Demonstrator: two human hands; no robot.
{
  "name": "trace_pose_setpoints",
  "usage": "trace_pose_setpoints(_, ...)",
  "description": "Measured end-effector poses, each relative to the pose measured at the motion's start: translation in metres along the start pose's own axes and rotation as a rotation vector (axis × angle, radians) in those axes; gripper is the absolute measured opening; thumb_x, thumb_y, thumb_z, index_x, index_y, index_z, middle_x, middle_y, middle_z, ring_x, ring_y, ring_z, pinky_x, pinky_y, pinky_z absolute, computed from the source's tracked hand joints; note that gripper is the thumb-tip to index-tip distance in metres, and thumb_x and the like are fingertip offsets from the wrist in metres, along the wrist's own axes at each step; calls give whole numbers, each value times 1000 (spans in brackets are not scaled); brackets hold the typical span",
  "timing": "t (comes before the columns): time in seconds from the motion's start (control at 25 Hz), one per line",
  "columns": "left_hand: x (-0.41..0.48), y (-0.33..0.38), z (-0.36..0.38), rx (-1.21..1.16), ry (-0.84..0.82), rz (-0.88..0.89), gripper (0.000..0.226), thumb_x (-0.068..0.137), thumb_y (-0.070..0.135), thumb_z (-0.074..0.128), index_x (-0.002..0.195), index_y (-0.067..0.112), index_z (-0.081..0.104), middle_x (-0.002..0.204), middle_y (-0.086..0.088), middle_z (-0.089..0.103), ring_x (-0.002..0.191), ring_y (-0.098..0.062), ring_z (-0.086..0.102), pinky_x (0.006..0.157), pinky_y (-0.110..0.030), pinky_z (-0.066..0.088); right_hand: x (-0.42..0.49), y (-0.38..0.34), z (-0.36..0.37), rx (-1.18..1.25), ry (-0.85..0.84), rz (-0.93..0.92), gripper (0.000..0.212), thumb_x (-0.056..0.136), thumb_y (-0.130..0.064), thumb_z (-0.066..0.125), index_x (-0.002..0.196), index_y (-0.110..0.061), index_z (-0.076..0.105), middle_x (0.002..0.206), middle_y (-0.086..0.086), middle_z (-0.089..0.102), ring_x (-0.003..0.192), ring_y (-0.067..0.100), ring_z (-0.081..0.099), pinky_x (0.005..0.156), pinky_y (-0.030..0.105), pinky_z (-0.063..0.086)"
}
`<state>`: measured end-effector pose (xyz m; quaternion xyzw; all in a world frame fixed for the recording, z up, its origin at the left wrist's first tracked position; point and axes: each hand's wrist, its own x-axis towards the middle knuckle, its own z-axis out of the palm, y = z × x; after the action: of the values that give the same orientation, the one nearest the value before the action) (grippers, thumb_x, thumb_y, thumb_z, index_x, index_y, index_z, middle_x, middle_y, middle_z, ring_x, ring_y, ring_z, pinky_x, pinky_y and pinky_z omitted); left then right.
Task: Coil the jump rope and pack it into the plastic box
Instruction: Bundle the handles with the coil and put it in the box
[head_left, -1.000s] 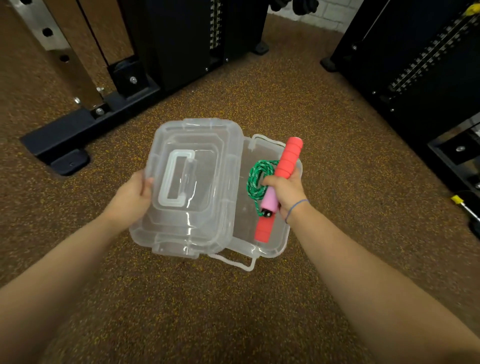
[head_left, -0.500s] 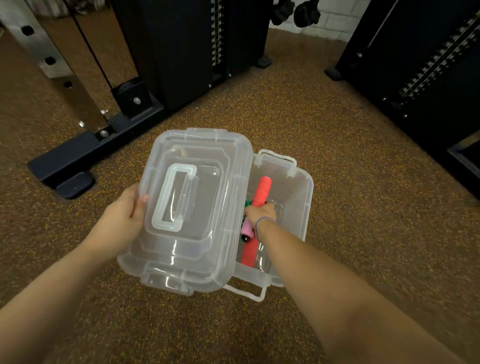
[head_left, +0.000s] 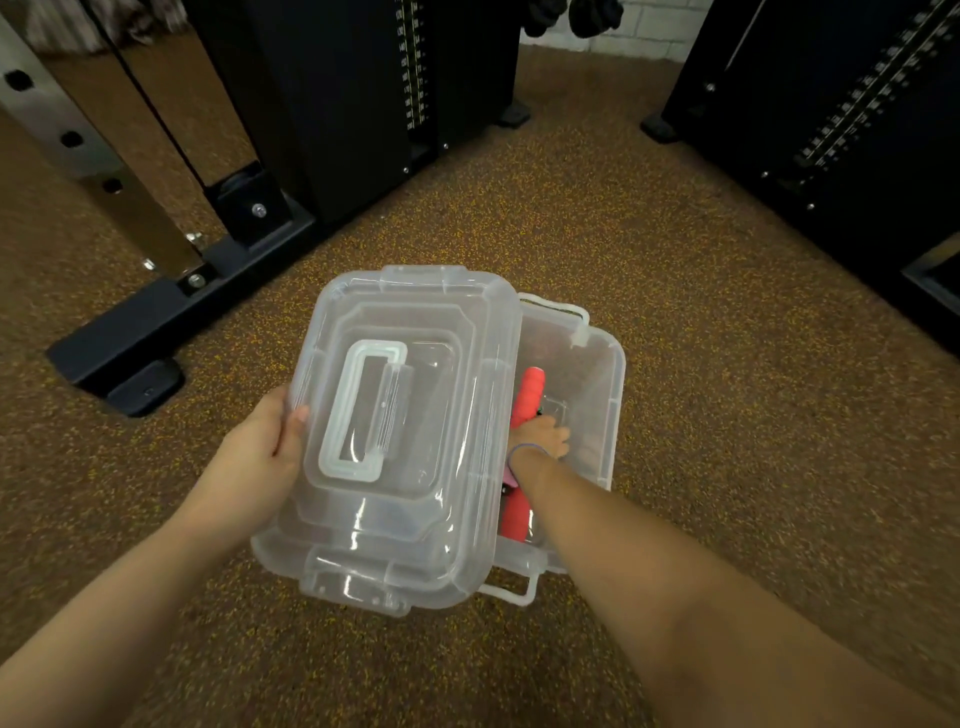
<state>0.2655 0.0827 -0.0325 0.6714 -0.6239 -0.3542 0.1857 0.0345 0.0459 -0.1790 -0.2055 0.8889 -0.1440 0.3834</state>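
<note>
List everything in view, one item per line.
lid: one, clear, held over the box's left side
box: one, clear, open, below and right of the lid
handles: red with a pink part, inside the box; count unclear
floor: brown, speckled, all around
machines: two, black, at the back and on the right
rack: one, steel upright on a black base, left
wristband: one, bluish, on the right wrist
left hand: grips the lid's left edge
right hand: inside the box at the handles; grip unclear
</note>
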Motion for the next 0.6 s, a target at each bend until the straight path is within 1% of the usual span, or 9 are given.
trace_pose_setpoints(0.08, -1, 2, 3, 3, -1, 18, 35, 98, 27, 32, 131, 17, 42, 110, 7, 50, 100, -13, 45, 86, -34, 36, 0, 1, -1, -80, 1, 0, 47, 93, -16, 48, 134, 2, 34, 142, 20, 31, 132, 33, 31, 108, 38, 27)
trace_pose_setpoints(0.16, -2, 5, 5, 2, -6, 33, 36, 98, 27, 32, 131, 17, 41, 110, 7, 49, 101, -12, 45, 87, -33, 36, 0, 1, -3, -110, -2, -6, 50, 93, -19, 48, 136, 2, 32, 143, 19, 30, 132, 33, 31, 109, 37, 25)
trace_pose_setpoints(0.28, -1, 13, 7, 3, -23, 52, 39, 98, 29, 32, 135, 18, 38, 114, 8, 48, 108, -15, 46, 95, -37, 37, 0, -4, -2, -29, -29, 26, 55, 96, -21, 45, 142, 0, 22, 146, 17, 31, 134, 32, 34, 110, 39, 26)
trace_pose_setpoints(0.32, 0, 15, 8, 4, -22, 59, 39, 98, 30, 32, 135, 18, 38, 117, 6, 50, 112, -18, 48, 96, -37, 36, 0, -5, -5, 7, -54, 16, 58, 97, -23, 44, 144, -2, 19, 146, 15, 32, 134, 31, 35, 109, 40, 28)
trace_pose_setpoints(0.36, 1, 18, 9, 5, -18, 69, 39, 98, 29, 32, 134, 17, 38, 121, 2, 52, 113, -20, 48, 95, -36, 36, 5, -3, -8, 33, -83, -41, 60, 97, -26, 45, 145, -3, 18, 146, 14, 33, 133, 30, 38, 108, 41, 31)
trace_pose_setpoints(0.44, 3, 23, 12, 17, -17, 85, 37, 98, 27, 32, 132, 15, 40, 125, -6, 55, 107, -19, 48, 89, -34, 35, 11, -7, -19, 35, -163, -117, 55, 95, -28, 47, 142, -6, 29, 142, 10, 41, 129, 28, 45, 107, 38, 37)
trace_pose_setpoints(0.52, 4, 25, 14, 36, -19, 94, 36, 98, 25, 32, 131, 13, 41, 124, -10, 56, 108, -23, 51, 88, -35, 37, 2, -17, -43, -33, -294, -247, 43, 96, -21, 46, 135, -2, 42, 137, 12, 49, 125, 29, 48, 106, 37, 39)
trace_pose_setpoints(0.56, 5, 26, 16, 44, -22, 98, 35, 98, 25, 32, 130, 12, 41, 123, -10, 57, 108, -25, 52, 89, -36, 38, -3, -19, -59, -39, -340, -333, 39, 95, -19, 47, 130, -2, 48, 133, 16, 52, 119, 30, 51, 105, 39, 40)
trace_pose_setpoints(0.6, 6, 27, 18, 52, -24, 103, 35, 98, 24, 32, 130, 13, 41, 119, -9, 57, 104, -24, 52, 88, -37, 39, -12, -21, -76, 9, -346, -421, 34, 95, -19, 47, 125, -4, 53, 125, 17, 58, 109, 29, 55, 102, 40, 42)
